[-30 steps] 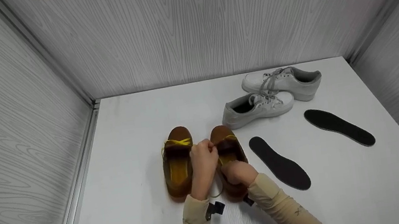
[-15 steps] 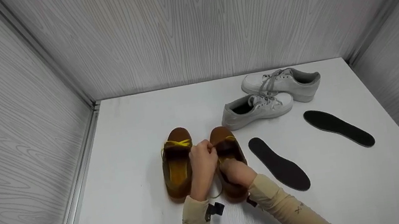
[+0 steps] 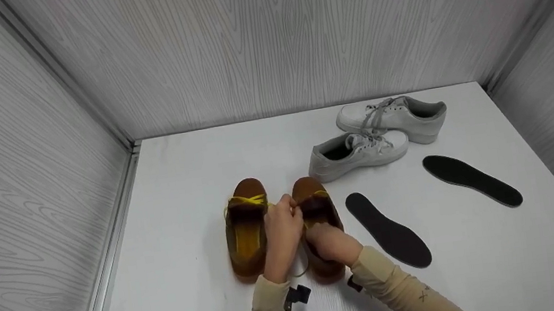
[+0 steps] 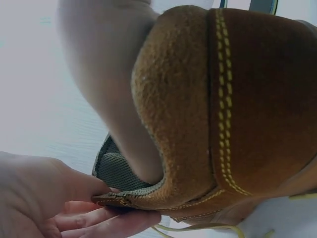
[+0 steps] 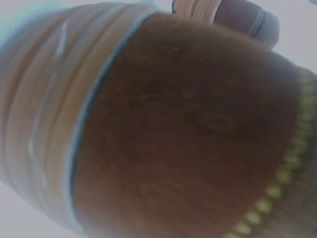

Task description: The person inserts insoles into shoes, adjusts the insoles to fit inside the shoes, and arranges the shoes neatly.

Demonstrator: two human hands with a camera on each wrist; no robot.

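Two brown moccasins with yellow laces stand side by side, toes away from me: the left moccasin and the right moccasin. My left hand pinches the rim of the right moccasin's opening on its left side; thumb above and fingers beneath show in the left wrist view, where the hand is at lower left. My right hand reaches into that same shoe, its fingers hidden inside. The right wrist view is filled by the shoe's heel. A loose lace hangs under the rim.
Right of the moccasins lies one dark insole, with a second insole farther right. Two white sneakers stand behind them, the nearer sneaker touching or almost touching the farther sneaker. Grey wood-grain panels enclose the white table.
My right forearm has shifted slightly to the right while its hand stays in the shoe. The left hand keeps its pinch on the rim.
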